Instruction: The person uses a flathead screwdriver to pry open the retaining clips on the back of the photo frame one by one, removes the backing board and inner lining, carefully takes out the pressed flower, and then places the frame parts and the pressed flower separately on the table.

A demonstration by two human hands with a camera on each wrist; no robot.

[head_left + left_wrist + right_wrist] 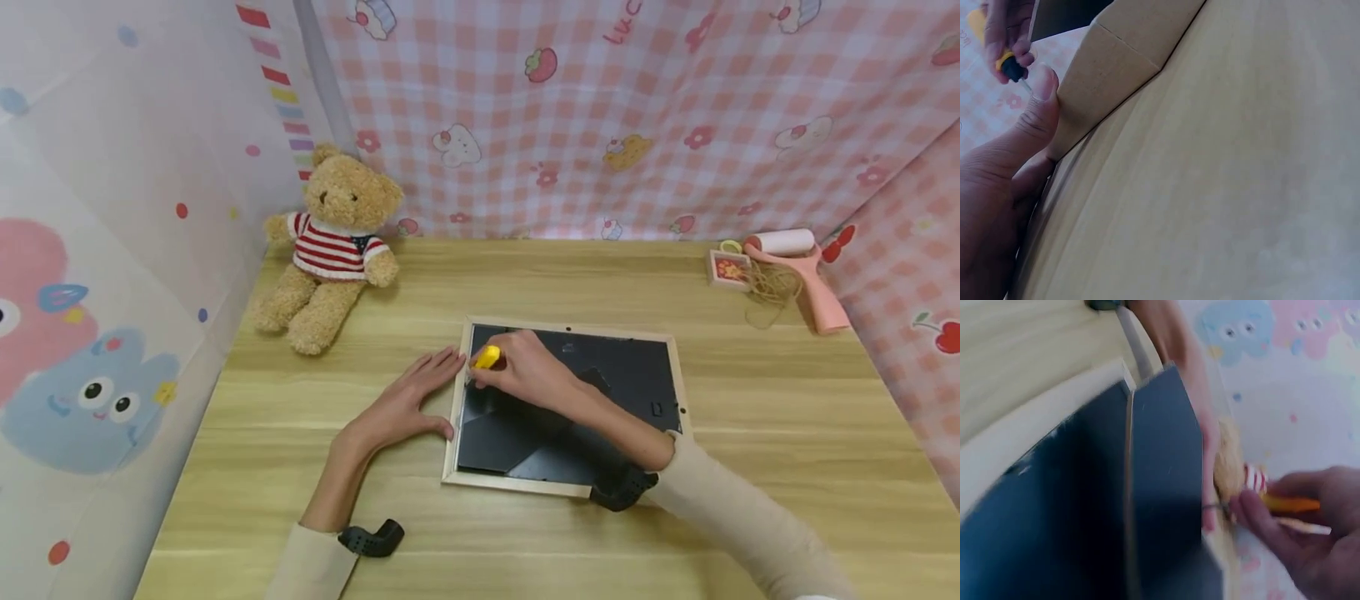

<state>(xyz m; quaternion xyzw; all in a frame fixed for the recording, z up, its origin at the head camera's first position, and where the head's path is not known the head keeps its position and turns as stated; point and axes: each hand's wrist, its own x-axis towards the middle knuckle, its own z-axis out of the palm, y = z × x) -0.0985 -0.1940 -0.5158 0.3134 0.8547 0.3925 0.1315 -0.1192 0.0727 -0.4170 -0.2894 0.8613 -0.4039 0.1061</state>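
A wooden picture frame (517, 484) lies on the table with its black backing board (637, 367) facing up. My right hand (536, 371) pinches a yellow screwdriver (488, 357) near the frame's left side, its thin metal shaft pointing down toward the inner edge. In the left wrist view, the screwdriver (1008, 65) shows a black collar below its yellow handle. My left hand (405, 404) lies along the frame's left outer side, fingers stretched out and thumb (1035, 119) against the wood. A dark stand flap (1166, 469) rises from the backing in the right wrist view.
A teddy bear (330, 254) in a striped sweater sits at the back left. At the back right are a pink-handled lint roller (813, 283), a small box (729, 271) and a tangle of twine (776, 285). Patterned curtains (570, 125) stand behind the wooden table (780, 483).
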